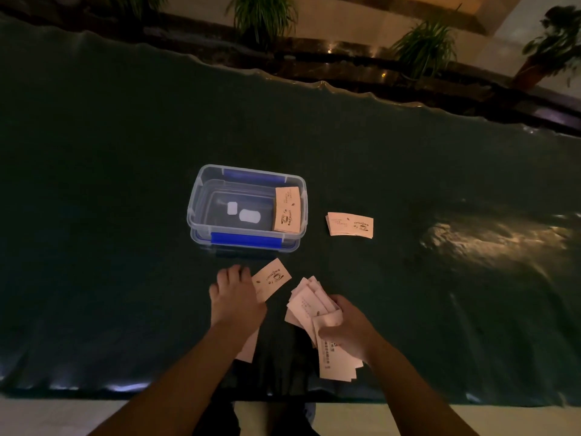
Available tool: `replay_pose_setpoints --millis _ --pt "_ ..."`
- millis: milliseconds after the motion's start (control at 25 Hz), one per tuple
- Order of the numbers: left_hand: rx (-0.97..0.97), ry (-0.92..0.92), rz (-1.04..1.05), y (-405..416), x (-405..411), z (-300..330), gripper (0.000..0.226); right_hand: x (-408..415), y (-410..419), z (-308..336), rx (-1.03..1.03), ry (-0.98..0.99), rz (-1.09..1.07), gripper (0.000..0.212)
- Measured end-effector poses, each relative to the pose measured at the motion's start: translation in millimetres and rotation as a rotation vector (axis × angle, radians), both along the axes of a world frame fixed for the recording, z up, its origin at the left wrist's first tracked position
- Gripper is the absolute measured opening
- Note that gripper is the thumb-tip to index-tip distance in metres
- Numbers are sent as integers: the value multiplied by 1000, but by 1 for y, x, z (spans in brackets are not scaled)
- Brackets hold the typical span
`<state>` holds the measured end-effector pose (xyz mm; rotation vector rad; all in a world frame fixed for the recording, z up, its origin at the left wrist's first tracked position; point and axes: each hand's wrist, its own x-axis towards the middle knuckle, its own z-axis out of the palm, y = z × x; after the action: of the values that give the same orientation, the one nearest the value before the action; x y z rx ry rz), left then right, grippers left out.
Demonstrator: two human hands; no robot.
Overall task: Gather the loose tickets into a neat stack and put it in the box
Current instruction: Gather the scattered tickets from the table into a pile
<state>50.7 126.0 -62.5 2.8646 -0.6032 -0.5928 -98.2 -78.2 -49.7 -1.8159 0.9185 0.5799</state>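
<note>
**Gathering step: loose tickets being collected near the front edge of the desk**

The right hand (349,332) is closed around a ragged fan of tickets (314,309), corners splayed toward the box and long edges out of line. The left hand (234,298) lies flat and spread on the dark desk cloth (125,184), fingers resting on the near end of a single ticket (272,283); nothing is pinched by it. Another ticket (248,347) is partly hidden under the left wrist, close to the front edge.

Judged procedure: the single ticket should be slid across the cloth to the fan rather than lifted by its edge, since thin card on cloth is hard to pick. The hidden ticket should be recovered the same way. Once all are held, the fan should be loosened slightly, tapped on its long edge against the desk, then on its short edge, until squared.

Toward the middle of the desk, the clear box (201,196) stands open, with a stack of tickets (286,209) already leaning against its right wall. A further small pile (349,224) lies just right of the box, apart from it, and is still to be gathered.

Risk: cards slipping from the closed hand while squaring.
</note>
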Motion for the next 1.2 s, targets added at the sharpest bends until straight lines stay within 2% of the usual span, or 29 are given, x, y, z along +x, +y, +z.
replay_pose_setpoints --millis 120,280,600,800,1040,1200 --pt "49 33 -126 7 16 0 80 2 4 2 -88 -2 59 74" --pt "100 44 -295 11 13 8 80 3 3 4 -64 -4 87 62" --pt "123 124 -57 76 -3 4 85 -6 2 3 10 32 17 62" --pt "58 150 -117 97 -6 5 84 -7 3 7 60 21 -134 51" --pt "24 139 -30 94 -9 10 81 -3 8 11 172 -25 -299 40" --pt "-32 163 -206 84 -11 4 81 4 15 17 284 -58 -272 44"
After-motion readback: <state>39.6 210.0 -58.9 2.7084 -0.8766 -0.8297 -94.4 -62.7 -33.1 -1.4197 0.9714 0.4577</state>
